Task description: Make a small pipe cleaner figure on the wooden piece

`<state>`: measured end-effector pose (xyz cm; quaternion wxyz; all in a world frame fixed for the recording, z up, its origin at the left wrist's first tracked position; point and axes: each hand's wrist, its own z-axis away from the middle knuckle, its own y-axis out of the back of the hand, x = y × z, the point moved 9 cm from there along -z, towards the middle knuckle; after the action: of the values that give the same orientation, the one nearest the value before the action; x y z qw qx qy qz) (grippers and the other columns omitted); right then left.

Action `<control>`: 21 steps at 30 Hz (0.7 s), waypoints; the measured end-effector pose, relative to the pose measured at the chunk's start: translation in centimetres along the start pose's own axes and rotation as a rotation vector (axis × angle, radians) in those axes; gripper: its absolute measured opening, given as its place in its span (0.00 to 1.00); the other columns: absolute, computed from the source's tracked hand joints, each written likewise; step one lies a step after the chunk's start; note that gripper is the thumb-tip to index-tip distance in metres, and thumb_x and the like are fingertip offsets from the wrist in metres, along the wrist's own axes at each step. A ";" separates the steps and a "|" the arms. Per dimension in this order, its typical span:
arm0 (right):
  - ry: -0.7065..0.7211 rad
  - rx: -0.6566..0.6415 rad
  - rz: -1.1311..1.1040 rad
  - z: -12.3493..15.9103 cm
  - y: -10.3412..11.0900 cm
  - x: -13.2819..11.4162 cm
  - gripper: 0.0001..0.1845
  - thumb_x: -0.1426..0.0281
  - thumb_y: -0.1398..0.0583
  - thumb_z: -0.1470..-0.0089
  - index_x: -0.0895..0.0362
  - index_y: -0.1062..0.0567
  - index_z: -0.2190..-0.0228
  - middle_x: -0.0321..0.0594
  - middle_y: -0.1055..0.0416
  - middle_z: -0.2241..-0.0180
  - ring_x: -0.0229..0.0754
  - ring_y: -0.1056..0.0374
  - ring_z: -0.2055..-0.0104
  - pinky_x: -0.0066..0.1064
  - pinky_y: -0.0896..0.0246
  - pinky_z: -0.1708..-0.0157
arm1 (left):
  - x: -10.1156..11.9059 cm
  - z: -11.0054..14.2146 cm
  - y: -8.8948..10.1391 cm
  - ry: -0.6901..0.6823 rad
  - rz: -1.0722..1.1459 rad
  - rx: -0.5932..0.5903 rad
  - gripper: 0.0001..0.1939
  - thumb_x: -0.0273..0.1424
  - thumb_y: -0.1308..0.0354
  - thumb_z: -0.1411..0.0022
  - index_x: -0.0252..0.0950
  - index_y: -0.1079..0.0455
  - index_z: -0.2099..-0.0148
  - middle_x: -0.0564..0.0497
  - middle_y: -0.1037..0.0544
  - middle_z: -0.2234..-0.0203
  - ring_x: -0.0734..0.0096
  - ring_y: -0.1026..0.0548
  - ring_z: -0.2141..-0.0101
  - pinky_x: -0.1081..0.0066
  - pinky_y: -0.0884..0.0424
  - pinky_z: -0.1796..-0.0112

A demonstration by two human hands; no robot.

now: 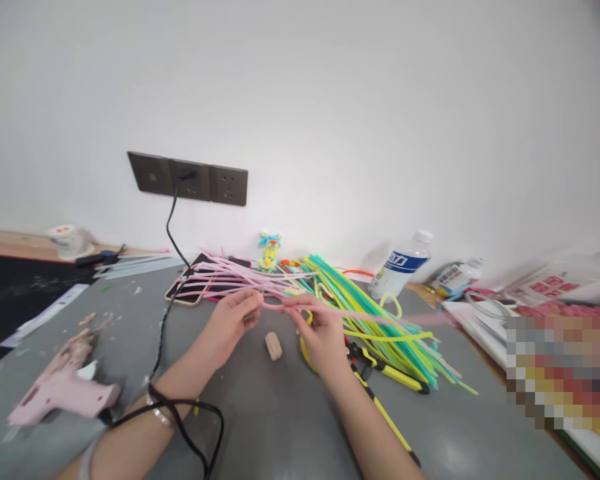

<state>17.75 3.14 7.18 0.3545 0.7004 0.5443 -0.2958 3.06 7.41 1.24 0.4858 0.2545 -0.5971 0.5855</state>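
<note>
Both hands pinch one pink pipe cleaner above the grey table. My left hand grips its left end between thumb and fingers. A short way to the right, my right hand is closed on the same strip, whose long end stretches right and blurs at the tip. Just below the hands lies a small beige block, ridged on its surface. Behind them is a loose bunch of pink pipe cleaners, partly over a phone. Yellow and green pipe cleaners spread out to the right.
Yellow-and-black pliers lie right of my right hand. A pink glue gun rests at left; its black cord crosses my left forearm. A bottle and a small blue-yellow figure stand by the wall.
</note>
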 end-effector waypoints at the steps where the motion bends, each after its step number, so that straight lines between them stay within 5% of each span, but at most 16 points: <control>1: -0.041 0.041 -0.038 0.0 0.3 0.6 0.03 0.72 0.38 0.44 0.54 0.22 0.67 0.40 0.22 0.68 0.44 0.26 0.63 0.35 0.34 0.61 | 0.0 0.1 -0.2 -0.005 -0.024 -0.013 0.16 0.39 0.28 0.56 0.34 0.29 0.75 0.57 0.32 0.80 0.80 0.37 0.77 0.79 0.40 0.75; 9: -0.090 0.172 -0.205 -0.2 1.3 0.9 0.02 0.71 0.37 0.46 0.54 0.22 0.70 0.38 0.24 0.70 0.41 0.28 0.66 0.33 0.33 0.63 | 0.6 0.5 -1.4 -0.113 -0.297 -0.090 0.12 0.38 0.32 0.51 0.35 0.27 0.74 0.56 0.31 0.79 0.78 0.40 0.78 0.76 0.43 0.75; 21: -0.124 0.105 -0.139 0.2 0.5 1.9 0.03 0.69 0.37 0.46 0.55 0.23 0.69 0.41 0.23 0.69 0.45 0.27 0.65 0.36 0.33 0.63 | 1.5 0.7 -2.0 -0.234 -0.526 -0.130 0.11 0.38 0.35 0.48 0.35 0.24 0.74 0.51 0.26 0.79 0.71 0.33 0.76 0.74 0.39 0.72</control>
<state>18.62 3.97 5.68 0.3291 0.6587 0.5525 -0.3906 4.02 6.76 3.61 0.5641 0.4347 -0.5986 0.3668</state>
